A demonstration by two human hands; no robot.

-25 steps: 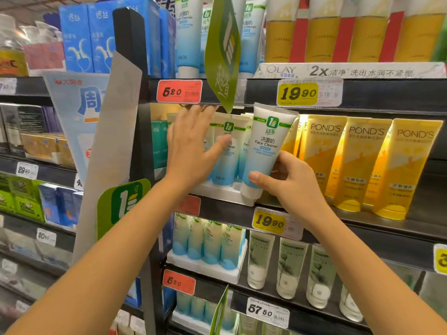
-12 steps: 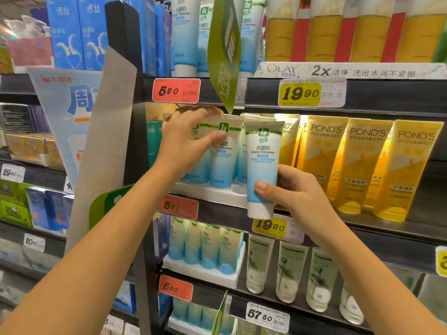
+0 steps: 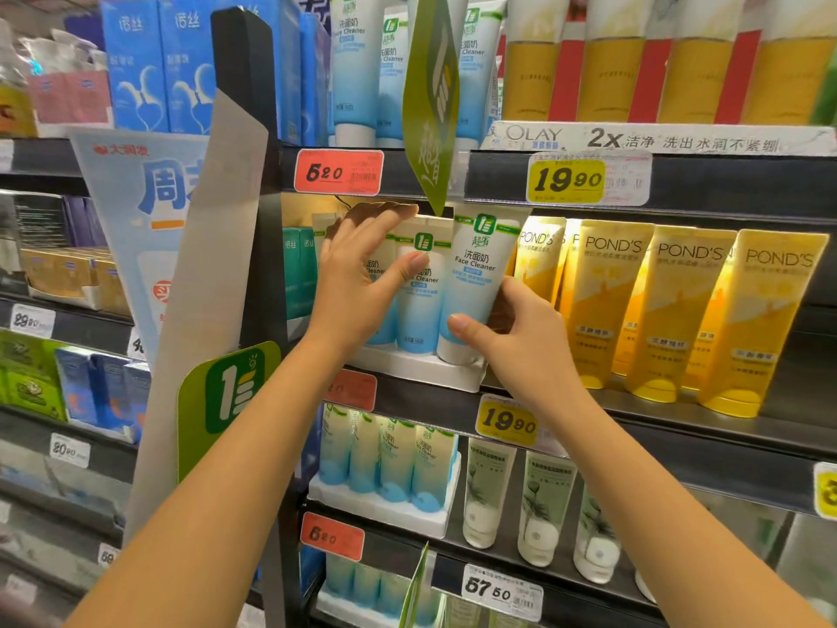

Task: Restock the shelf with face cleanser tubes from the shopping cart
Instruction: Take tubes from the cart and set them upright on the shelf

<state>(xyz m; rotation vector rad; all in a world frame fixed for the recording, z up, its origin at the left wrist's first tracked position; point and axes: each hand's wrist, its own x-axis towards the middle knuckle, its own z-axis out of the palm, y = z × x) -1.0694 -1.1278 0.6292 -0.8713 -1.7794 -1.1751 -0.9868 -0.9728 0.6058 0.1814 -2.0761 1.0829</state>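
The opening into this shelf bay is low. The upper shelf's front rail (image 3: 498, 183) runs close over the tube tops. The green hanging sign (image 3: 430, 97) drops in front of it, its tip just above the face cleaner tube (image 3: 475, 283) in your right grip (image 3: 521, 351).

To the right, the yellow Pond's tubes (image 3: 607, 301) stand just beside that tube. To the left, your left grip (image 3: 358, 283) lies across the standing tubes (image 3: 419, 305) in the white tray (image 3: 421, 371), with teal boxes (image 3: 299, 274) and the black upright (image 3: 253, 174) beyond. Open room lies in front of the shelf edge, toward you.
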